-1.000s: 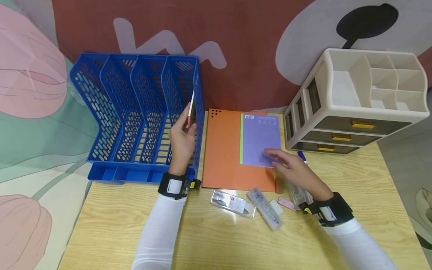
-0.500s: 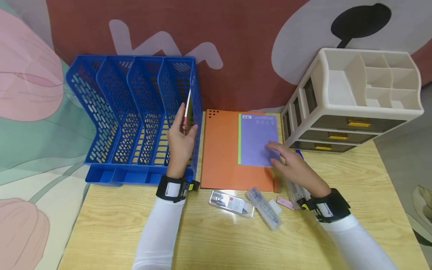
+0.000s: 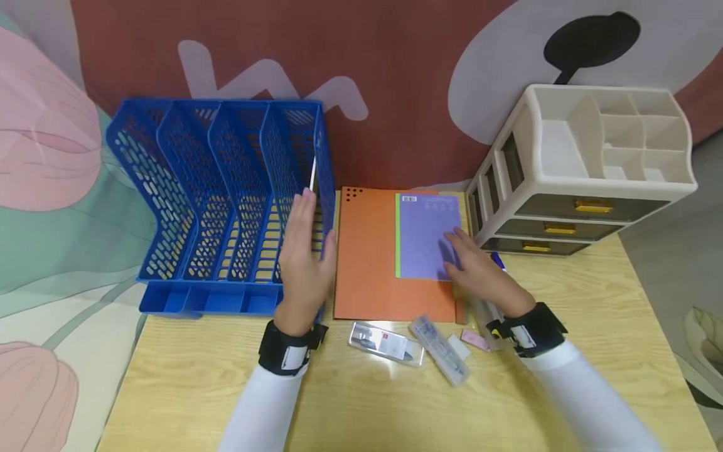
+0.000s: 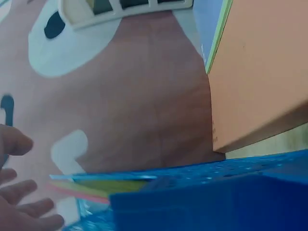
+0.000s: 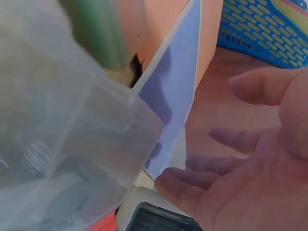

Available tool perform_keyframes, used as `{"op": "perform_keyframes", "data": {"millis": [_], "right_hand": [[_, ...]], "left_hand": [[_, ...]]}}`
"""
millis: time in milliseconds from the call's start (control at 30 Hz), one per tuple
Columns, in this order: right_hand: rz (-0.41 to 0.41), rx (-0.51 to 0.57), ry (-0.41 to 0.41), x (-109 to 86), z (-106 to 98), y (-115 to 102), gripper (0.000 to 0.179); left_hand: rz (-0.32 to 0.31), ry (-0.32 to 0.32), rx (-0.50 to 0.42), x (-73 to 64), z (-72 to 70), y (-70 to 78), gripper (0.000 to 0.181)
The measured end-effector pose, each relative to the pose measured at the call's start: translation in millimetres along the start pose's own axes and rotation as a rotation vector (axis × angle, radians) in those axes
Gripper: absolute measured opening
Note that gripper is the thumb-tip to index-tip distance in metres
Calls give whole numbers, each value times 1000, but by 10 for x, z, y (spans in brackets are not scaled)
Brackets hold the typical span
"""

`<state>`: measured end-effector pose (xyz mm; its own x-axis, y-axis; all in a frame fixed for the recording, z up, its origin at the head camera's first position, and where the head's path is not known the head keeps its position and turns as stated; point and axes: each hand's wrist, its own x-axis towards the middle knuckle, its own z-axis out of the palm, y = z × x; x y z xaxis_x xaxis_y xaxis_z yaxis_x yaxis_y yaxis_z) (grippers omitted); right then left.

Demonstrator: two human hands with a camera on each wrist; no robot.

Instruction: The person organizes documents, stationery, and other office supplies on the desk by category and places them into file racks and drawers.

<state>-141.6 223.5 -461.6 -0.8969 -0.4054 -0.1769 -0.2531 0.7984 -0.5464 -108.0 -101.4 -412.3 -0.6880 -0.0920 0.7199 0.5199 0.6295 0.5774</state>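
"Left hand (image 3: 304,263), fingers straight, thumb spread, right at that thin book (image 4: 108,186) in the blue rack (image 3: 234,147), rightmost compartment!"
"And the right hand's (image 3: 480,273) fingers spread over the purple notebook (image 3: 426,242): barcode (image 3: 409,198) showing, print (image 3: 440,206) too small to read!"

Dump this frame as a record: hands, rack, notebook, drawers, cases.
left_hand: left hand, fingers extended, at rack's rightmost slot
right_hand: right hand, fingers over notebook's near-right corner; contact unclear
rack: blue file rack, thin booklet in rightmost slot
notebook: purple notebook, on orange folder
drawers: white drawer unit, shut
cases: clear case, near folder's front edge
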Motion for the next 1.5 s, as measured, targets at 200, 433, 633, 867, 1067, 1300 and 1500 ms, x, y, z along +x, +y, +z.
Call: {"op": "perform_keyframes", "data": {"millis": [200, 433, 633, 867, 1067, 1300, 1500], "right_hand": [[-17, -5, -30, 59, 45, 9, 72], [-33, -86, -97, 123, 65, -19, 78], [29, -142, -134, 156, 48, -45, 81], [217, -68, -185, 207, 13, -77, 88], [200, -71, -188, 195, 20, -51, 83], [142, -35, -175, 198, 22, -62, 75], [133, -9, -178, 154, 11, -72, 72]], "left_hand": [[220, -71, 5, -112, 53, 172, 53], [182, -491, 51, -202, 299, 147, 69], [-113, -831, 47, -221, 583, 111, 81], [-433, -978, -125, -227, 885, 90, 85], [-536, -1087, -117, -237, 1054, 164, 84], [-579, -1114, -68, -258, 1201, 223, 81], [-613, -982, -116, -263, 1221, 239, 71]]}}
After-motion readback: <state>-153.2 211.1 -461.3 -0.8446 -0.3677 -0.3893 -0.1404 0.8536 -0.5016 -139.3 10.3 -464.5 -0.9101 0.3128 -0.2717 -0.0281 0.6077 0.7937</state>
